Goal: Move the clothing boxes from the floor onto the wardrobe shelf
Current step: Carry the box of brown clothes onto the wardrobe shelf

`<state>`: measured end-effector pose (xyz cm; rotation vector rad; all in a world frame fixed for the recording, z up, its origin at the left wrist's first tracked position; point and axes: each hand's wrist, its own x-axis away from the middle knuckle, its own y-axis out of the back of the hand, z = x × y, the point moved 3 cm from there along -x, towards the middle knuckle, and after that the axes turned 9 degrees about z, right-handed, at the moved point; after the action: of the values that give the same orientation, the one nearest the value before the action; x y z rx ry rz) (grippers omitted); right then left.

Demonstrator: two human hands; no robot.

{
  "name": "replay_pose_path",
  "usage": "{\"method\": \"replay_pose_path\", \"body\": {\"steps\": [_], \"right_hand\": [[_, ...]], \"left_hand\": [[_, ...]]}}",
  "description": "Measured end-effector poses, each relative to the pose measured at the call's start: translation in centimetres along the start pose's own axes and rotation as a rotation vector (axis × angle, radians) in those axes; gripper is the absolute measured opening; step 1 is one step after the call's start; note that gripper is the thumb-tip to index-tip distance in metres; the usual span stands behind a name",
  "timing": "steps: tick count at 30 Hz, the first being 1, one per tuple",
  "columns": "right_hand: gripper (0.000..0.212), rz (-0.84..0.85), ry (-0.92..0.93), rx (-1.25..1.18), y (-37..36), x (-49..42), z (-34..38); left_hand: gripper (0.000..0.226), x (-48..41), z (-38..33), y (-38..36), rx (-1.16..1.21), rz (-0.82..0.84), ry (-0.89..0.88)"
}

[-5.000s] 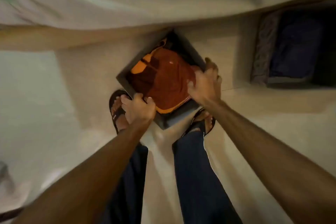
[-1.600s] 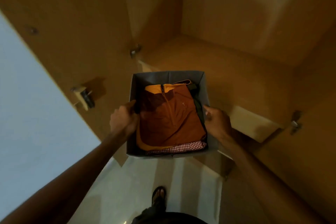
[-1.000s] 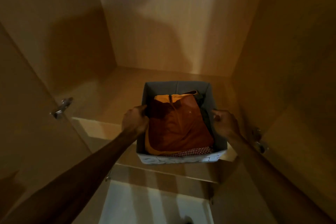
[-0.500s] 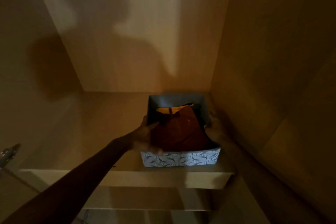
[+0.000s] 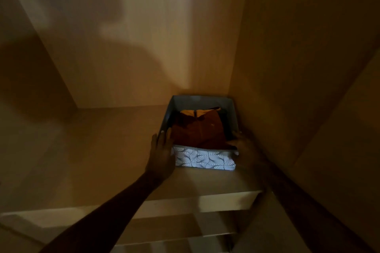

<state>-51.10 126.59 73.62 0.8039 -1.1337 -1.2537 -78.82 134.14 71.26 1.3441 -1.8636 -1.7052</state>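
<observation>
A grey clothing box with a white leaf pattern on its front stands on the wooden wardrobe shelf, set into the back right corner. Folded rust and orange clothes fill it. My left hand lies flat with straight fingers against the box's front left corner. My right hand is at the front right corner, squeezed between the box and the wardrobe's side wall. It is too dark there to see how its fingers lie.
The wardrobe's right side wall runs close along the box. The back panel stands just behind it. Bare shelf stretches to the left of the box, and lower shelf edges show below.
The box has slid deeper onto the shelf into the back right corner. My left hand has let go of the rim and now lies flat against the box's left front corner.
</observation>
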Motion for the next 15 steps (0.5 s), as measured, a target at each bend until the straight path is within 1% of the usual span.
{"method": "replay_pose_path", "body": {"steps": [1, 2, 4, 5, 6, 7, 9, 11, 13, 15], "right_hand": [[0.049, -0.060, -0.020, -0.015, 0.1, 0.0, 0.1], [0.045, -0.084, -0.049, -0.022, 0.1, 0.1, 0.2], [0.048, -0.118, -0.076, 0.047, -0.1, 0.0, 0.5], [0.053, -0.162, -0.109, 0.086, -0.1, 0.0, 0.8], [0.062, -0.210, -0.141, 0.122, -0.1, 0.0, 1.2], [0.075, -0.261, -0.129, 0.180, -0.4, -0.2, 1.5], [0.100, -0.248, -0.099, 0.206, -1.7, -0.7, 1.2], [0.112, -0.251, -0.049, 0.208, -3.0, -0.5, 1.2], [0.115, -0.294, -0.024, 0.229, -3.9, 0.4, 1.3], [0.110, -0.317, -0.010, 0.259, -4.9, 1.3, 1.4]], "left_hand": [[0.075, 0.4, 0.1, -0.2, -0.010, 0.045, -0.055], [0.081, 0.6, 0.7, -0.7, -0.021, 0.113, -0.102], [0.097, 0.5, 2.6, -1.5, -0.077, 0.294, -0.149], [0.104, 0.0, 3.4, -1.5, -0.107, 0.363, -0.153], [0.109, -0.6, 4.0, -1.4, -0.133, 0.406, -0.150], [0.111, -1.1, 4.2, -1.1, -0.152, 0.438, -0.136], [0.110, -1.8, 3.8, -0.5, -0.162, 0.467, -0.093], [0.108, -1.6, 3.1, -0.2, -0.150, 0.417, -0.075], [0.103, -0.2, 2.9, -0.6, -0.136, 0.359, -0.070], [0.097, 1.6, 3.1, -1.4, -0.167, 0.377, -0.071]]}}
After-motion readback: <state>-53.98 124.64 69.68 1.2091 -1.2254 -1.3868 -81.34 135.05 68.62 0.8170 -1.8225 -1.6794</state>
